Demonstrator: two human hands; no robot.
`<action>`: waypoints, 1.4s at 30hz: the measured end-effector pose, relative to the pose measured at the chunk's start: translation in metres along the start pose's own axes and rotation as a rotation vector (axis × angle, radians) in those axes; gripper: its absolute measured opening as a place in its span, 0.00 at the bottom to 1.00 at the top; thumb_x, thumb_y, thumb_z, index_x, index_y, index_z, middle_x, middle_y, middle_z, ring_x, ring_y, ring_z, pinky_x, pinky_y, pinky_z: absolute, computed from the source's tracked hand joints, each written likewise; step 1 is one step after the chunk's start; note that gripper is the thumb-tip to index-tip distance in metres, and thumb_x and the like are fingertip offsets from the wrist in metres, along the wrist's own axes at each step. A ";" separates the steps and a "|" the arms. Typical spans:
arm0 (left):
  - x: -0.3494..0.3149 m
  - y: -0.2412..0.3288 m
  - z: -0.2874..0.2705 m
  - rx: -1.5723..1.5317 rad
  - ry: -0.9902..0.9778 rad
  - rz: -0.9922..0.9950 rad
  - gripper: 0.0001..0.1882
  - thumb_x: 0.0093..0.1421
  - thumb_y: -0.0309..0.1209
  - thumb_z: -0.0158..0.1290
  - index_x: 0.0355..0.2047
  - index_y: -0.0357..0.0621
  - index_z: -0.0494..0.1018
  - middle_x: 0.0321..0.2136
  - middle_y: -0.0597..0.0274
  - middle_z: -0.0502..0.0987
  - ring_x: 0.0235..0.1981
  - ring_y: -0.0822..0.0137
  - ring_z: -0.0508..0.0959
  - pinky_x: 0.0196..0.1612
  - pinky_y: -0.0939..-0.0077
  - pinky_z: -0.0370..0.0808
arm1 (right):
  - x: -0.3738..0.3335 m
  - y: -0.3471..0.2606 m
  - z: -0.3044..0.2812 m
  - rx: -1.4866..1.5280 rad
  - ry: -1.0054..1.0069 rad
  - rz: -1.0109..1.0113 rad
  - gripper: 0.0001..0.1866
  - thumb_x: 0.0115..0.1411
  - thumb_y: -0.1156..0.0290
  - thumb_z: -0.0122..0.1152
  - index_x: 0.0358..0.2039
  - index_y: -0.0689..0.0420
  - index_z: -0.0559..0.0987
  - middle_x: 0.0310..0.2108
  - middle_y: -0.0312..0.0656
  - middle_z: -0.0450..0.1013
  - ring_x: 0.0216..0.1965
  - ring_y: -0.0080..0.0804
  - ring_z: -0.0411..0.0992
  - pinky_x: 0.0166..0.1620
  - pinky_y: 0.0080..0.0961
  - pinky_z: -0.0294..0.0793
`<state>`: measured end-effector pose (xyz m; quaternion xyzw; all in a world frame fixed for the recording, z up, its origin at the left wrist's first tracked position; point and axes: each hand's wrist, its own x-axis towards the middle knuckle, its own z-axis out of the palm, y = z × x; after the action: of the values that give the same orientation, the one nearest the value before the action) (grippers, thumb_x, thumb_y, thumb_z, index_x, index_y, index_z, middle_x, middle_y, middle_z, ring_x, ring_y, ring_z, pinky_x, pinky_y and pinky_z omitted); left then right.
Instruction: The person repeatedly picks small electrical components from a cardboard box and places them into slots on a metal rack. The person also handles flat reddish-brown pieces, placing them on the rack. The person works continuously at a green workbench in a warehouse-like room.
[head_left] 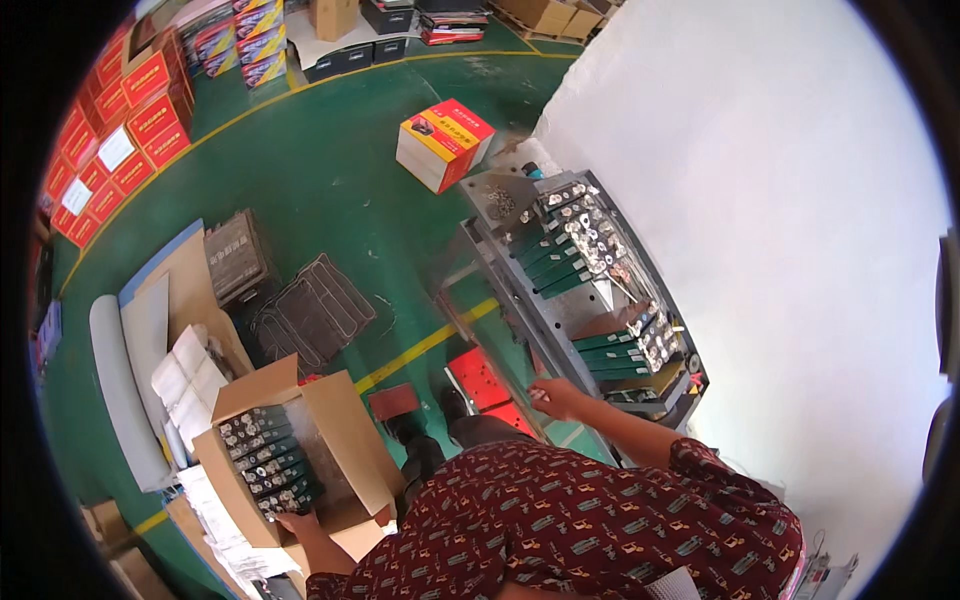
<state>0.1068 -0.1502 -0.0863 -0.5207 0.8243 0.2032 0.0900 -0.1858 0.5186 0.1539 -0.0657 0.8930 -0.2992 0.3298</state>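
Note:
A cardboard box (340, 430) stands open at my lower left, holding a row of dark green flat blocks (268, 452) with metal pieces on their ends. My left hand (300, 522) is at the near end of this row, its fingertips against the nearest block; whether they grip it is hidden. My right hand (556, 398) hangs over the left edge of the metal workbench (520, 300), fingers curled together. Anything in them is too small to make out. More dark green blocks (612, 352) with silvery ends lie on the bench beyond that hand.
A red and yellow carton (447, 143) sits on the green floor ahead. Dark crates (315, 310) stand beyond the open box, beside a grey roll (128, 390). Below the bench is a red panel (482, 380). A white wall (790, 200) rises on the right; red cartons (125, 150) are stacked far left.

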 end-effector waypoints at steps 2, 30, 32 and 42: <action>-0.020 0.013 0.010 0.016 0.158 -0.038 0.56 0.49 0.36 0.75 0.72 0.32 0.55 0.72 0.28 0.58 0.72 0.34 0.62 0.74 0.40 0.61 | -0.013 0.005 -0.003 -0.007 -0.012 0.036 0.17 0.64 0.64 0.65 0.48 0.61 0.82 0.40 0.53 0.83 0.44 0.49 0.83 0.47 0.39 0.81; -0.021 0.018 0.008 -1.201 0.356 -0.406 0.40 0.72 0.46 0.57 0.78 0.65 0.52 0.73 0.52 0.63 0.62 0.42 0.74 0.53 0.42 0.81 | 0.015 -0.024 0.021 -0.086 -0.056 -0.023 0.18 0.61 0.65 0.67 0.50 0.60 0.81 0.42 0.51 0.83 0.45 0.48 0.83 0.49 0.39 0.81; -0.014 0.018 0.016 -1.257 0.406 -0.410 0.38 0.72 0.40 0.58 0.78 0.65 0.54 0.70 0.53 0.68 0.62 0.45 0.74 0.56 0.45 0.80 | 0.017 -0.020 0.023 -0.090 -0.036 -0.059 0.17 0.62 0.66 0.66 0.49 0.60 0.81 0.40 0.50 0.82 0.42 0.45 0.82 0.47 0.38 0.80; 0.015 -0.051 0.018 -1.558 -0.192 -0.645 0.37 0.73 0.58 0.45 0.78 0.67 0.52 0.73 0.61 0.64 0.65 0.48 0.71 0.63 0.45 0.75 | 0.022 0.001 0.020 0.024 -0.170 0.025 0.18 0.67 0.66 0.67 0.55 0.56 0.81 0.44 0.49 0.83 0.46 0.37 0.82 0.51 0.35 0.81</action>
<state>0.1453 -0.1740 -0.1199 -0.6241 0.2486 0.7206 -0.1712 -0.1907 0.5026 0.1293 -0.0756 0.8588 -0.2991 0.4090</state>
